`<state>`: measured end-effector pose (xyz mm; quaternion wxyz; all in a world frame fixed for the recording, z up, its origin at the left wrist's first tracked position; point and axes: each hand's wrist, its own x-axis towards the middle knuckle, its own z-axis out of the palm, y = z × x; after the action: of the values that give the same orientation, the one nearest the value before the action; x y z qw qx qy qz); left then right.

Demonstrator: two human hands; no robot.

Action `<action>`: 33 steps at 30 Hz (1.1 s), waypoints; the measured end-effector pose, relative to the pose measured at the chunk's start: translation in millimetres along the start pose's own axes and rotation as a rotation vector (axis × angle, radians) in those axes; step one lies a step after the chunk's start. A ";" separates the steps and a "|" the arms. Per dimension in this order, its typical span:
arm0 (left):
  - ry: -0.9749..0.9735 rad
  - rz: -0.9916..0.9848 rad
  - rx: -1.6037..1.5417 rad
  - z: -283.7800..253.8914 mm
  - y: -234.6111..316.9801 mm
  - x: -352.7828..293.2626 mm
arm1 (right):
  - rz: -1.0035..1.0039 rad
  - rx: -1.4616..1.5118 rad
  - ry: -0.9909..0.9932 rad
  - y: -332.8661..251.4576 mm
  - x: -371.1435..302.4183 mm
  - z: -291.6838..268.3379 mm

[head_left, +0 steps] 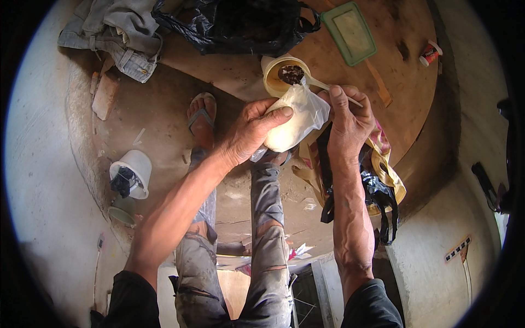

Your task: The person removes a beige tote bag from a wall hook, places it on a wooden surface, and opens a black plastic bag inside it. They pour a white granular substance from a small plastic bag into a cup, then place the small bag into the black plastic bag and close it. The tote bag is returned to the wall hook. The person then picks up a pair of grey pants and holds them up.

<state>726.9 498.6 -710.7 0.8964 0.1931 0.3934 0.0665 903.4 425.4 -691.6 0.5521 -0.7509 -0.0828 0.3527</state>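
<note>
My left hand [256, 128] grips a clear plastic bag [289, 127] with a pale white filling, its thumb pressed across the front. In my right hand [346, 112] is the handle of a light-coloured spoon [320, 83], pinched between thumb and fingers. The spoon slants down to the left, its far end near the bag's open mouth; what lies on it is hidden. Right behind the bag stands a cream plastic tub [268, 83] with something dark brown inside. The bag overlaps the tub's near rim, and I cannot tell whether they touch.
A black plastic bag [229, 24] lies beyond the tub, with a green lidded box [350, 34] to its right. Grey jeans [123, 33] and a brick [105, 97] are at far left. A white bucket [136, 169] lies tipped at left. Cloth and black bags [380, 169] sit below my right forearm.
</note>
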 end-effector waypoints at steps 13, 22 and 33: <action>0.111 -0.109 -0.241 0.2 -9.1 6.7 | 0.108 -0.021 -0.023 2.1 4.2 -1.9; 0.115 -0.097 -0.234 2.1 -6.3 6.4 | 0.117 -0.007 -0.027 1.6 5.4 -2.2; 0.084 -0.106 -0.215 -2.1 -8.6 5.0 | 0.111 -0.026 -0.015 2.3 4.7 -1.0</action>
<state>728.4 492.7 -718.8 0.8969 0.0718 0.4309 0.0691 906.9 426.2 -695.5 0.5211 -0.7589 -0.0497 0.3873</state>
